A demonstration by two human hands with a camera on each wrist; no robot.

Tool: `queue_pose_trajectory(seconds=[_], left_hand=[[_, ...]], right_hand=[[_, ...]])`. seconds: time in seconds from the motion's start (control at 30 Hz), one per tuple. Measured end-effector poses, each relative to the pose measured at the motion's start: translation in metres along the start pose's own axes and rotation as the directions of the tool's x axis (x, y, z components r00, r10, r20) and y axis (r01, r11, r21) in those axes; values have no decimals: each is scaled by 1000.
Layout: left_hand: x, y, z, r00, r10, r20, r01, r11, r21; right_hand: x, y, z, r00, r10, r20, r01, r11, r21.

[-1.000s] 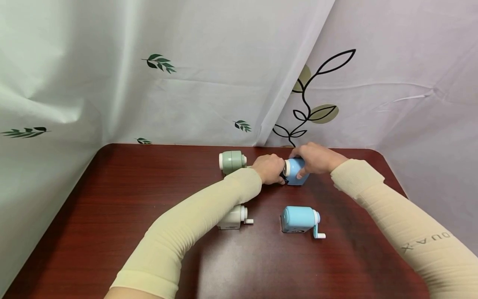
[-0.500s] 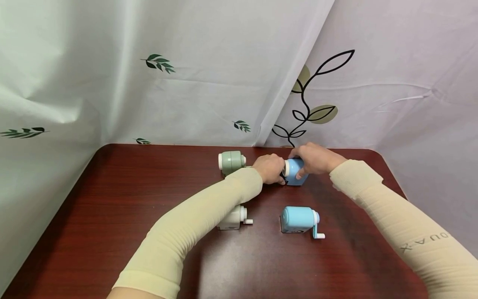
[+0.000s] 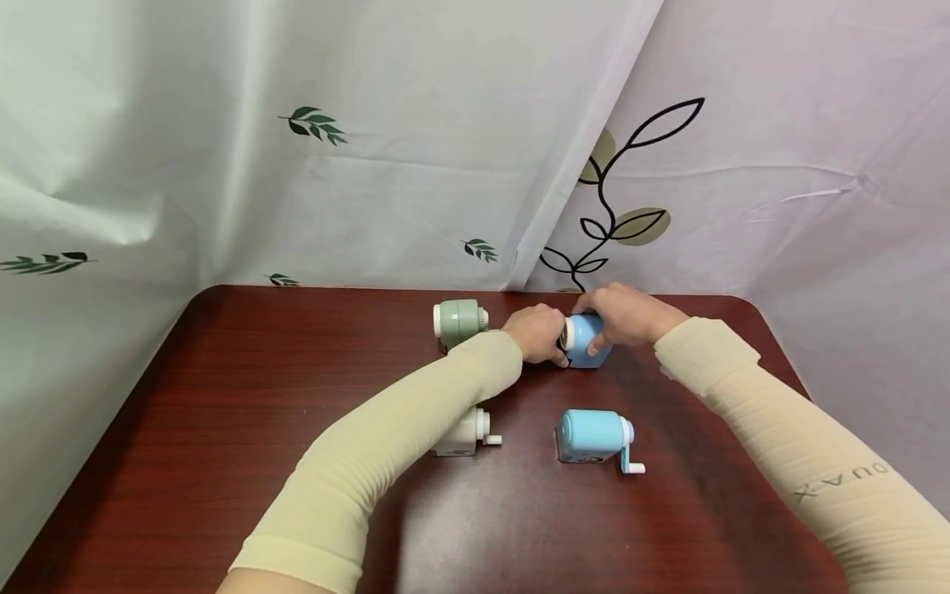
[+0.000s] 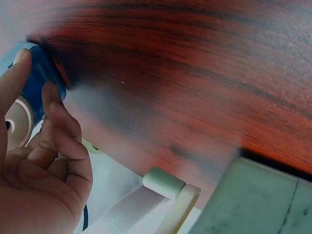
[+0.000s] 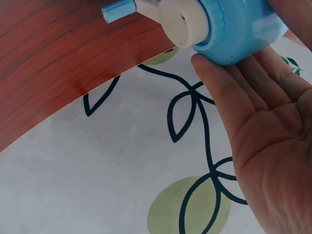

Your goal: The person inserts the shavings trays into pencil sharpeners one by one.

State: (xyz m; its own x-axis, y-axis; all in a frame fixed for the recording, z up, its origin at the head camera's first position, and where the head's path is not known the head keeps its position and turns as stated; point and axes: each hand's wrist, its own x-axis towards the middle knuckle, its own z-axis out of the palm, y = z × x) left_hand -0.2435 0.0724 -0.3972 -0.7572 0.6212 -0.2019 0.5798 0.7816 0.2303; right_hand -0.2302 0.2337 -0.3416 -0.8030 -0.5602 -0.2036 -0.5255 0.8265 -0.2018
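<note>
Far back on the table, a blue hand-crank pencil sharpener [image 3: 584,345] is held between my two hands. My right hand [image 3: 629,314] grips its body from behind and the side, thumb on one side and fingers on the other. Its white hub and crank [image 5: 119,10] show beyond those fingers in the right wrist view. At the front end, my left hand [image 3: 536,332] pinches the front plate [image 4: 43,73] with thumb and forefinger around the cream ring [image 4: 20,123]. The other left fingers are curled in toward the palm.
A green sharpener [image 3: 458,322] stands left of my left hand. Under the left forearm a greyish-white sharpener [image 3: 458,439] is partly covered. A light blue sharpener [image 3: 592,436] with its crank hanging down stands nearer me. White patterned sheeting [image 3: 401,165] hangs behind the table's back edge.
</note>
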Motion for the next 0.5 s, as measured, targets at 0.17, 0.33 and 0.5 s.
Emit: queue_pose_trajectory(seconds=[0.17,0.33,0.5], left_hand=[[0,0,-1,1000,-12,13,13,1000,-13],[2,1,-2,1000,-4,18,4,1000,-19],[5,-1,-1,1000,-10,18,10,1000,-12]], right_hand=[[1,1,0,1000,4,4,-4,1000,0],[0,1,0,1000,6,6,-6,1000,-1],[0,1,0,1000,-3,2,3,1000,4]])
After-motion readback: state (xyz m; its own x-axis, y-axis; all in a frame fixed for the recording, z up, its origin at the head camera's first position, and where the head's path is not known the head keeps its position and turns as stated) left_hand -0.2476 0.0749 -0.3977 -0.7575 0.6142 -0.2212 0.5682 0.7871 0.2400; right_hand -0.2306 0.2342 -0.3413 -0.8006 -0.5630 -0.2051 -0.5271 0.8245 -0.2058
